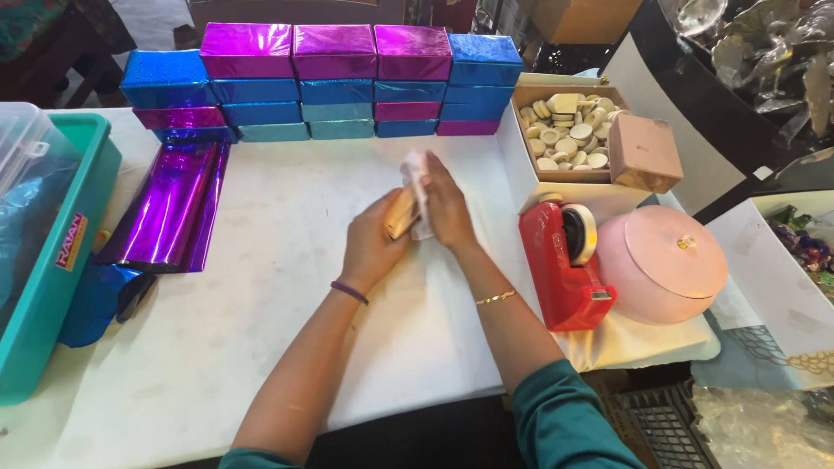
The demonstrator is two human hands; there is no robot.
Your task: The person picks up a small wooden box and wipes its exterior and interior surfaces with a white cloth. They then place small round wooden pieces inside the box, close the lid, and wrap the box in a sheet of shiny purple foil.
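Teal sleeves cut off at the bottom edge, elbows out of frame. Left hand [372, 246], purple band at the wrist, closed around a tan wooden block [401, 214] near the middle of the white table [217, 347]; block mostly hidden by fingers and cloth, shape hard to tell. Right hand [447, 208], gold bangle at the wrist, fingers nearly flat and pressed over a pale cloth [419, 187] wrapped against the block; fingertips hidden behind the cloth, so grip unclear beyond holding it there. Behind the hands, a wall of foil-wrapped boxes [330, 82] in purple and blue, stacked in rows along the far edge. At left, purple foil sheets [169, 208] lying flat, blue foil [95, 300] partly tucked under them, just beside a teal tub [52, 287] cut off by the left edge; contents blurred under a clear lid. At right, an open box of round wooden discs [565, 135], a pink square box [645, 153] leaning on its corner, a red tape dispenser [563, 265] touching a pink round lidded box [665, 260]. Far right, another box [782, 269] cut off, contents hard to make out.
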